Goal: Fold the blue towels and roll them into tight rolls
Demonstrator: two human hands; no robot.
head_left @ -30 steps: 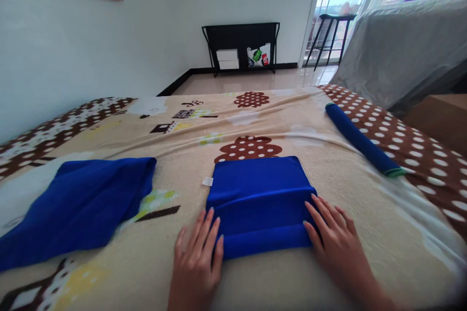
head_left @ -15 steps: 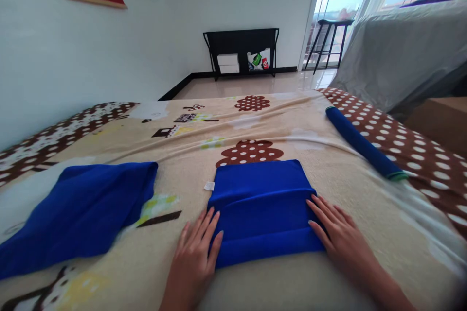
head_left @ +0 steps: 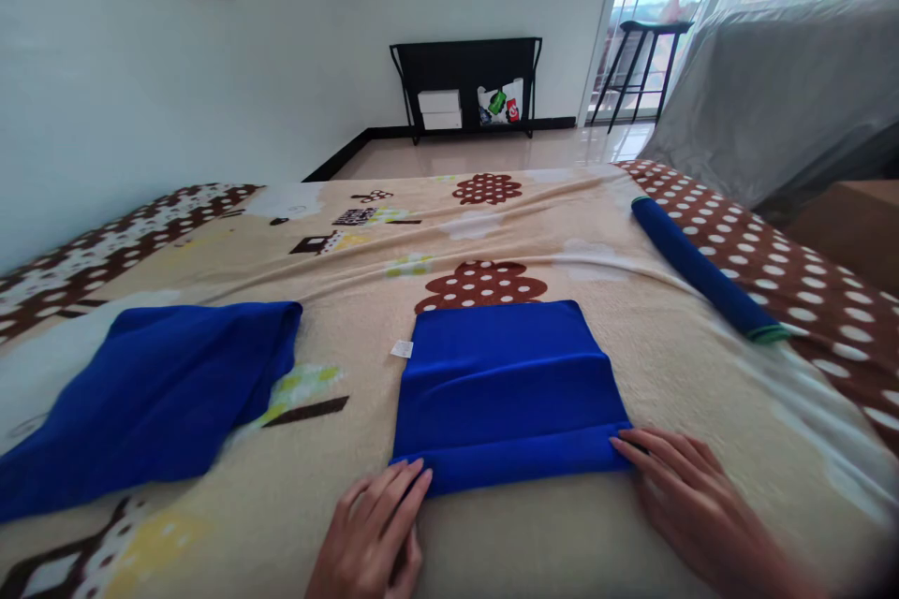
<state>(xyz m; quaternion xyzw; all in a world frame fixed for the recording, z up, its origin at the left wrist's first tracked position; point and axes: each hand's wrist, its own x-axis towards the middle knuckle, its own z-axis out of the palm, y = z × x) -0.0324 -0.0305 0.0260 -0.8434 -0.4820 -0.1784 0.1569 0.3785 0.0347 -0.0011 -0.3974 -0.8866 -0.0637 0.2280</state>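
Observation:
A blue cloth point(head_left: 506, 374) lies spread on the patterned blanket point(head_left: 534, 543), with a folded strip along its near edge and a small white tag at its left side. My left hand point(head_left: 372, 524) has its fingers closed over the near left corner of that strip, the thumb tucked beneath. At the near right corner, my right hand point(head_left: 692, 487) pinches the strip's end; its thumb is mostly hidden. Off to the left rests a second blue cloth point(head_left: 175, 393), loosely folded. A rolled dark blue cloth point(head_left: 706, 267) with a green edge lies at the right.
The blanket has raised wrinkles and a brown polka-dot border. Beyond the bed stand a black rack point(head_left: 467, 65) holding white boxes point(head_left: 439, 109), and a black stool point(head_left: 642, 65) by the window. A plastic-covered object point(head_left: 787, 84) and a cardboard box point(head_left: 853, 229) are at right.
Both hands have moved down toward me, from the cloth's sides to its near corners. Their fingers, earlier spread flat, are now closed on the folded strip. The view has tilted slightly downward.

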